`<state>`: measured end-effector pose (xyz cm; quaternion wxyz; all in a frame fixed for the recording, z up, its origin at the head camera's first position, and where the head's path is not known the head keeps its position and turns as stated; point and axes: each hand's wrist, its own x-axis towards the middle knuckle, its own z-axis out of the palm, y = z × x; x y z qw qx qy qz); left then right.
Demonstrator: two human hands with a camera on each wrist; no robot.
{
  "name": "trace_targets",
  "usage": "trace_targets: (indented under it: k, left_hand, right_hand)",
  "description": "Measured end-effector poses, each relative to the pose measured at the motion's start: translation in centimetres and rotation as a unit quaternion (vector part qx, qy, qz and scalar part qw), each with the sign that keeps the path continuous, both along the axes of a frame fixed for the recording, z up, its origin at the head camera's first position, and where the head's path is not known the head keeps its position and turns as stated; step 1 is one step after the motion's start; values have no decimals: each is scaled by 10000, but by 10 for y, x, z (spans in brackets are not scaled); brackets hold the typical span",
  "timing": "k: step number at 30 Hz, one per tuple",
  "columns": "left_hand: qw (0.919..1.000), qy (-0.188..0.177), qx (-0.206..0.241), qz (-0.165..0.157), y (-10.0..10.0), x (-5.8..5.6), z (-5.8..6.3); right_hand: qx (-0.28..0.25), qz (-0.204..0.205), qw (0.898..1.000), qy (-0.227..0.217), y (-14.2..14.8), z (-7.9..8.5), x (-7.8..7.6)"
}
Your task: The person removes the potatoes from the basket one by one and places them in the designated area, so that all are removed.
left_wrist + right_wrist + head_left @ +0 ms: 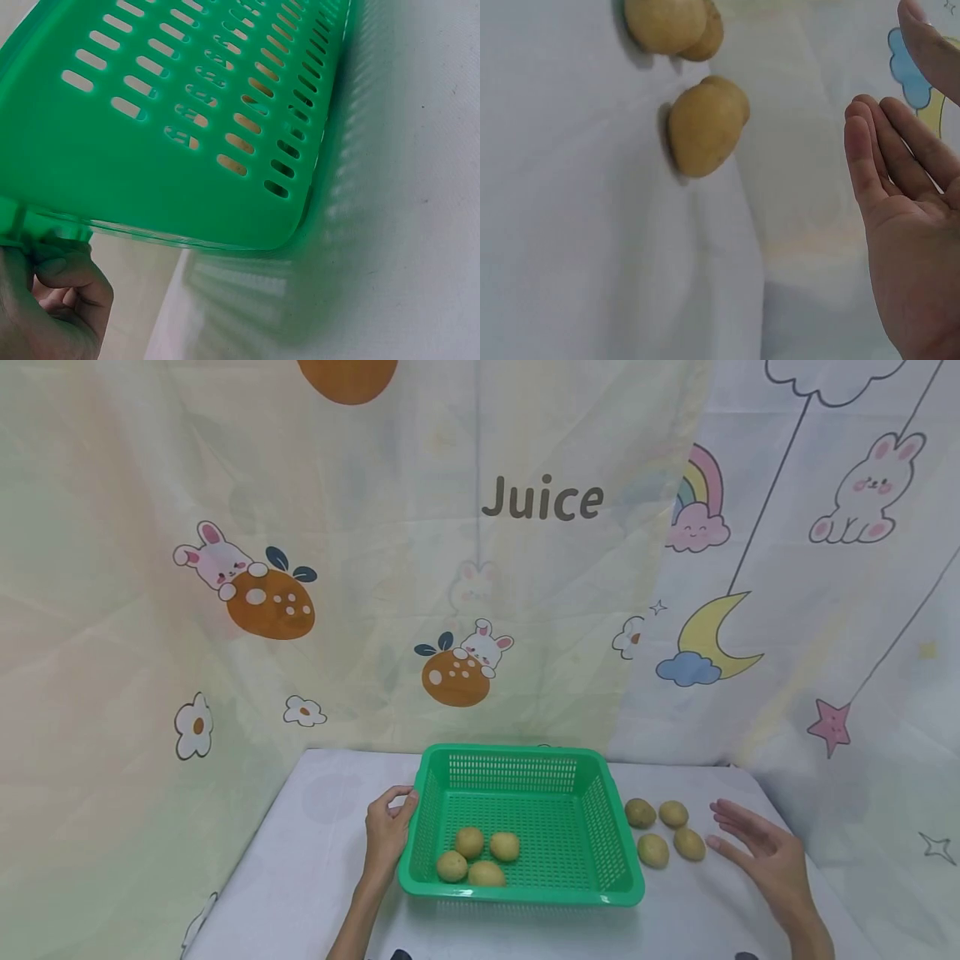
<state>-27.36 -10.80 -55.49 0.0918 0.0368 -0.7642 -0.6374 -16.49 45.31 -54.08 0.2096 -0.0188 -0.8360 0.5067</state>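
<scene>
The green basket [525,897] stood near the middle of the white-covered table [307,860], and four potatoes [469,843] lay on its floor toward the near left part. Only the head view looked down into it; the left wrist view gave instead the outside of a slotted wall and the shadow spread on the cloth beside it.

The left hand [387,832] had hold of the basket at its left side. From the head camera the grip was partly hidden, but the left wrist camera showed the thumb and bent fingers closed on the rim.

Just beyond the basket's right side, four loose potatoes [673,814] lay grouped on the cloth. In the right wrist view they overlapped, so that their separate places were plainer from the head.

The right hand [768,860] was held near them on their right, well spread and holding nothing. Its palm showed in the right wrist view, fingers extended close together, thumb wide apart from them.

Behind the table hung a pale curtain [375,527], printed with rabbits, orange fruit, a moon and the word "Juice", all readable from the head view.
</scene>
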Motion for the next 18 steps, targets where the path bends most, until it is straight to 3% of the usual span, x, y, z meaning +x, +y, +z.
trace_targets:
  k: [5,18]
  left_hand:
    - [10000,-23,10,-11,0,0,0]
    - [10000,18,43,-47,1,1,1]
  right_hand:
    - [-192,311,9989,301,-12,12,-1]
    - [-168,535,9962,669,-41,24,-10]
